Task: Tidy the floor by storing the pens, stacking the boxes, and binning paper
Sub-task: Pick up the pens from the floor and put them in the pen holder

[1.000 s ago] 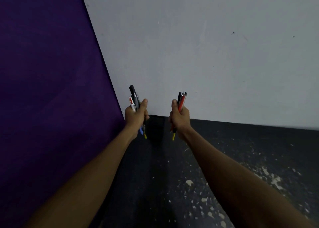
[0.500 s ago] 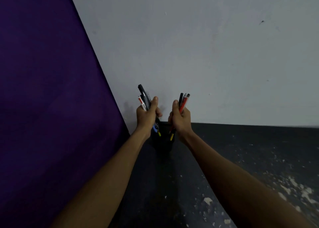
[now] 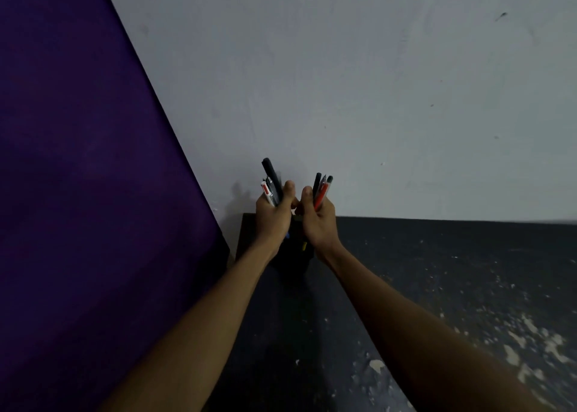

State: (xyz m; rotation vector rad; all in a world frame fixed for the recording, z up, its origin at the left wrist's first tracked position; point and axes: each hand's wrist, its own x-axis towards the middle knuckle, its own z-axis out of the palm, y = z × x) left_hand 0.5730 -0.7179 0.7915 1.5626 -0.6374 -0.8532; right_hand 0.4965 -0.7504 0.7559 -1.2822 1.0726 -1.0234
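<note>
A pale grey plastered wall [image 3: 374, 83] fills the top and right of the frame. A deep purple fabric panel [image 3: 78, 161] slants down the left, and a dark floor flecked with pale spots [image 3: 452, 271] runs along the lower right.

Just below centre, the left hand [image 3: 274, 216] is clenched round a bunch of black, grey and white-and-red pens [image 3: 271, 182]. Its thumb lies up along the barrels; the tops fan up and leftward above the fist, and a blue tip shows beneath it. Close beside it, the right hand [image 3: 319, 222] grasps a bunch of black and red pens [image 3: 321, 188] the same way (a yellow tip pokes out below the palm).

The fists sit knuckle to knuckle, touching or nearly so, with both forearms reaching up from the lower corners. Between and under the wrists stands a black pen pot [image 3: 293, 260], mostly hidden by the hands. Whether any pen tip is inside it cannot be told.
</note>
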